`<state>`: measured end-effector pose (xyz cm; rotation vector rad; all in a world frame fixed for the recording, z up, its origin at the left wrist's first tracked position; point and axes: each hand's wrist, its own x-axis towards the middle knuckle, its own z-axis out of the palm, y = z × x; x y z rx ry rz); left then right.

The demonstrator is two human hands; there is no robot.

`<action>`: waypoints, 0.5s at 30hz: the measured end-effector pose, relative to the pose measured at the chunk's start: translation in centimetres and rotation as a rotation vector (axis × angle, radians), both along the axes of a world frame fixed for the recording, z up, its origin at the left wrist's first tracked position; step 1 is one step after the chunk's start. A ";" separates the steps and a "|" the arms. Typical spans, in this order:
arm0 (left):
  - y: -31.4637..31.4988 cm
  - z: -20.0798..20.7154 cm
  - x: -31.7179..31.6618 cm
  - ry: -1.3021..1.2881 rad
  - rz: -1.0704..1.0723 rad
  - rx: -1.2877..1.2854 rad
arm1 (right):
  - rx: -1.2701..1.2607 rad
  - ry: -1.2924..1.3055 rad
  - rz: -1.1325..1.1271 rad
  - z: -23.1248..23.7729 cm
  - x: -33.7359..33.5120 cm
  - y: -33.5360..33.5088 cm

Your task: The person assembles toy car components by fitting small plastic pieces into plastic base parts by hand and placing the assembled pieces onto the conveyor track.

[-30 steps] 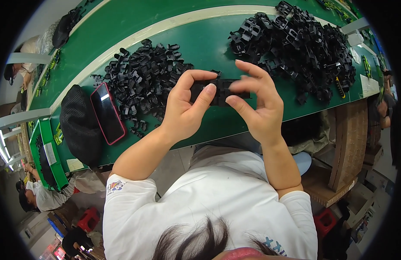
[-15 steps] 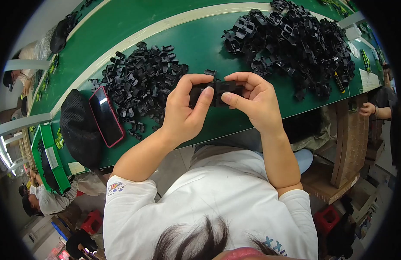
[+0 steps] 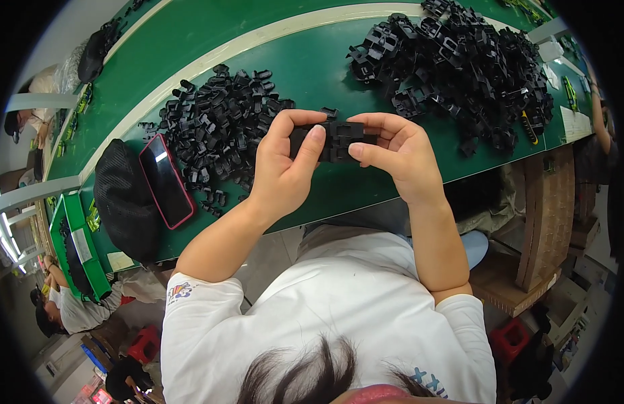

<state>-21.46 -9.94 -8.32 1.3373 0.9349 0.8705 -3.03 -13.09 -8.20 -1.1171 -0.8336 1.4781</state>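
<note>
Between my two hands, above the front of the green table, is a black moulded plastic part. My left hand is closed on its left end, thumb on top and fingers behind. My right hand pinches its right end between thumb and fingers. Whether it is one piece or several joined pieces I cannot tell. Just beyond it on the table lies a small black clip-like piece. A heap of small black plastic pieces is left of my hands, and a heap of larger black plastic parts is to the right.
Left of the small heap lie a phone in a red case and a black mesh pouch. A yellow-and-black handled tool rests by the right heap. A green bin stands at the left edge, cardboard at the right. Other people are nearby.
My hands have shifted slightly, and my right thumb and fingers have slid toward the right end of the black part, so more of its middle shows. A person's arm at far right has moved up.
</note>
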 end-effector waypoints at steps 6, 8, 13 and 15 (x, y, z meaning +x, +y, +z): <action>-0.3 0.6 0.1 0.077 -0.032 0.219 | 0.001 -0.083 -0.038 0.6 -0.2 0.1; -0.2 2.3 -0.3 0.199 -0.134 0.286 | 0.018 -0.149 -0.018 1.1 0.4 0.2; 2.3 4.4 -2.3 0.500 -0.209 0.523 | 0.054 -0.087 0.026 4.3 0.6 2.1; 4.1 6.1 -3.0 0.545 -0.123 0.628 | 0.099 -0.053 -0.007 5.2 0.2 3.3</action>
